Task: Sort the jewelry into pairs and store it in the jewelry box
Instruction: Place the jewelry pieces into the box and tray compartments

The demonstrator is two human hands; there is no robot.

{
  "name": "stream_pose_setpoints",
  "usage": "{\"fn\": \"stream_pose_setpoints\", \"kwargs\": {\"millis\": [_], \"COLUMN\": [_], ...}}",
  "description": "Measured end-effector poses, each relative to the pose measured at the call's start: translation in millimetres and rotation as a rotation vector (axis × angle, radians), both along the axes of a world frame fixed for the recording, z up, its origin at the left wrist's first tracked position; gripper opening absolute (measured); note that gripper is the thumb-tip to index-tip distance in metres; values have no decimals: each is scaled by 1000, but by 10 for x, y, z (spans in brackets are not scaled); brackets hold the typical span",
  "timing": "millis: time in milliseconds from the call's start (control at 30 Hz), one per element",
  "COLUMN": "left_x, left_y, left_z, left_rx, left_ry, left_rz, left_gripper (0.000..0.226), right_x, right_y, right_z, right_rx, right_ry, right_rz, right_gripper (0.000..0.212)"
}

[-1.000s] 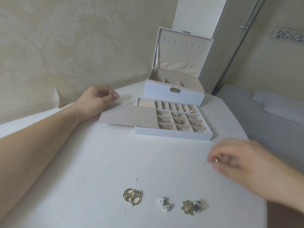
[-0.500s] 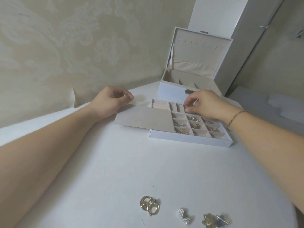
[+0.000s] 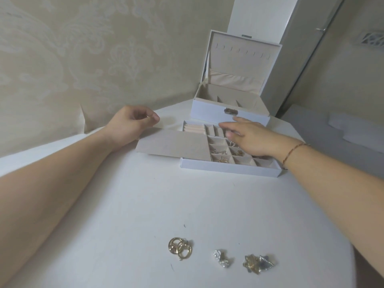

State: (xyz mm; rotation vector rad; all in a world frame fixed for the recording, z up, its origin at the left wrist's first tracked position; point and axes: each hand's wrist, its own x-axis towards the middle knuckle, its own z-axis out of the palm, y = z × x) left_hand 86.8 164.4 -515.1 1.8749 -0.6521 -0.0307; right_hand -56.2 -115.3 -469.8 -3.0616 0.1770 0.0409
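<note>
Head view: white desk (image 3: 124, 204) set against a cream patterned wall; at its far edge stands the white jewelry box (image 3: 230, 113), lid upright, beige lining and a metal clasp on the front wall; just in front of it, touching or nearly so, lies the white compartment tray with beige dividers (image 3: 228, 168); a beige flat cover panel (image 3: 174, 145) lies over the tray's left part and overhangs its left side.

Left hand (image 3: 131, 124) rests on the desk beside the far left corner of the cover panel; fingers loosely curled toward the thumb; nothing visible in it.

Right hand (image 3: 247, 136) lies palm-down over the tray's far right compartments, fingers fairly straight and extended toward the box front; slightly blurred; nothing seen pinched; thin cord bracelet (image 3: 293, 151) on the wrist.

Several tray compartments hold small gold and silver pieces (image 3: 220, 151), too small to tell apart.

Near edge of desk, three groups in a row, apart from each other: pair of gold hoop earrings (image 3: 180, 247) overlapping at left; pair of small white-silver flower earrings (image 3: 221, 258) in the middle; gold and grey leaf-shaped pieces (image 3: 257, 263) touching at right.
</note>
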Motion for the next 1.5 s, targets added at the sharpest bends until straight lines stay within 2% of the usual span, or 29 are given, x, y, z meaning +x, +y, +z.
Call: {"fn": "stream_pose_setpoints", "kwargs": {"millis": [100, 167, 233, 267, 333, 400, 467, 567, 867, 1033, 1300, 1400, 1500], "left_x": [-3, -3, -1, -2, -19, -30, -18, 4, 21, 14, 27, 20, 10], "left_y": [5, 7, 11, 11, 14, 6, -1, -9, -6, -16, 2, -12, -17], "left_z": [-1, 3, 9, 8, 14, 18, 17, 8, -7, -13, -23, -17, -16], "left_rx": [0, 4, 10, 9, 1, 1, 8, 17, -1, -11, -30, -35, -43], "left_ry": [-1, -4, -5, -1, 8, 14, 0, -10, 3, 0, 27, 25, 27], "left_rz": [1, 6, 0, -7, -12, -6, -7, 7, 0, 2, -14, -7, -6], "left_gripper": [18, 18, 18, 19, 27, 35, 30, 21, 18, 16, 14, 11, 12], "right_x": [-32, -167, -434, -609, -979, -1257, -1379, -1388, -1382, -1363, -1363, -1383, -1382], "right_y": [9, 153, 453, 637, 997, 1246, 1371, 1470, 1613, 1638, 1542, 1658, 1663], "right_z": [-17, 35, 111, 152, 185, 129, 36, -94, -90, -59, 79, 65, 12], "right_rx": [40, 70, 220, 333, 477, 370, 225, 167, 231, 334, 382, 303, 260], "right_ry": [-21, -207, -374, -350, -166, -20, -19, -53, -31, -9, -18, 26, 58], "right_rz": [-15, -33, 62, 139, 313, 469, 549, 547, 525, 526, 437, 541, 558], "right_gripper": [50, 53, 46, 41, 34, 35, 39, 31, 5, 10, 7, 6, 11]}}
